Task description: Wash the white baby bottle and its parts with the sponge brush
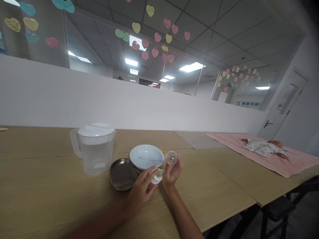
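My left hand [141, 190] is closed around a white ring-shaped part with a translucent top, which looks like a baby bottle's collar and nipple [157, 178]. Whatever is below the ring is hidden by my fingers. Just to the right, my right hand [173, 172] grips a clear dome-shaped cap [171, 157], held up above the table. Behind both hands is a white bowl [143, 153] with a thin rod-like line across it. Close to my left hand lies a shallow metal tray [122, 176]. A small yellow thing [162, 152] shows partly behind the bowl.
A lidded clear pitcher [96, 156] with its handle to the left stands left of the tray. On the far right, a baby doll [261, 147] lies on a pink cloth [229, 142]. The wooden table [62, 199] meets a white low wall; a dark stool [280, 208] stands beyond its right edge.
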Demonstrator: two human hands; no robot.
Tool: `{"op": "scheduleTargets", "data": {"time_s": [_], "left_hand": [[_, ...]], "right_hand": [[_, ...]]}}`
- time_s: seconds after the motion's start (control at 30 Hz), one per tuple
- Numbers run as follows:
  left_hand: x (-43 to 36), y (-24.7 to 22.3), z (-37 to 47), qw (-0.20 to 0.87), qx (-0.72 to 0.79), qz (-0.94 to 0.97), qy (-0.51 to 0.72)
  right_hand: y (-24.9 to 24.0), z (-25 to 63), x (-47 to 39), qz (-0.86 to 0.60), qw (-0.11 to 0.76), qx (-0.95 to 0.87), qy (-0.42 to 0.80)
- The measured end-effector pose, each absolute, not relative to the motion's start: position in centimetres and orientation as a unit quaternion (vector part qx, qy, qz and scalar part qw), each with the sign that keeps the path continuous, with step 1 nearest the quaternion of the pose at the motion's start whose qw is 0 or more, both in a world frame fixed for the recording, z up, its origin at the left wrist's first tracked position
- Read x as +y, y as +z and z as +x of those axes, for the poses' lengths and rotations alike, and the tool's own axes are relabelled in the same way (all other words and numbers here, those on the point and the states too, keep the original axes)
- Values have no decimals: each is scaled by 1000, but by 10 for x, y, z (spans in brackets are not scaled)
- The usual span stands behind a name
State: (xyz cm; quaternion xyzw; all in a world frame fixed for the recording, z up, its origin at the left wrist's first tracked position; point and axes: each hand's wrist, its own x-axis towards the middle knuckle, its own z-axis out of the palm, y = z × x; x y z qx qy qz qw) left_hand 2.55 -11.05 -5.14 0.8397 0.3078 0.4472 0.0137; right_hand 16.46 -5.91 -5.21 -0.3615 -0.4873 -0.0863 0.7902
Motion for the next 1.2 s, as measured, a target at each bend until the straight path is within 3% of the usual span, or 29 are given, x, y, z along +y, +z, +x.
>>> {"op": "scheduleTargets", "data": {"time_s": [0.17,0.4,0.83,1.2], "left_hand": [[-108,-51,25,58,326,820,467],[-102,-48,23,146,377,757,513],[-102,-46,22,194,377,748,511],[-112,-46,31,220,376,711,553]], "right_hand": [[-43,167,-54,-404,757,-510,58],[-50,168,-50,-402,660,-635,14],[-51,169,-47,-404,693,-573,167],[-48,167,-56,-369,597,-697,149]]}}
